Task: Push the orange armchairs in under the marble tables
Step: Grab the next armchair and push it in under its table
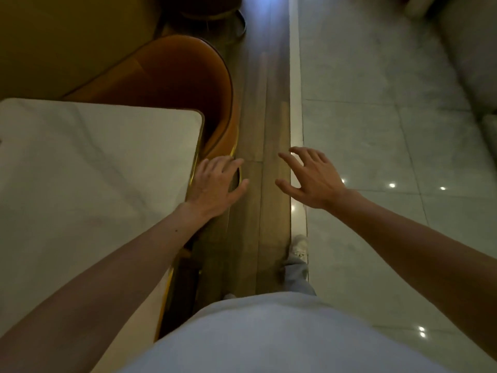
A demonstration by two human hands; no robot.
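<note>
Wooden floorboards [258,103] run beside the curved orange upholstered armchair [172,76], far left, its seat already tucked partly under the white gold-edged marble table [94,162]. Both the left hand [215,184], by the chair's rim, and the right hand [312,179] are spread, grasping nothing; this chair looks nearly done.

We see the table [94,170] at left, with the armchair [183,79] behind its far right corner, partly tucked under. Our left hand [215,181] lies at the table's right edge, perhaps touching the chair's rim. Our right hand [309,179] hangs further right over the floor strip [255,90], with tiles [376,130] to its right.
</note>
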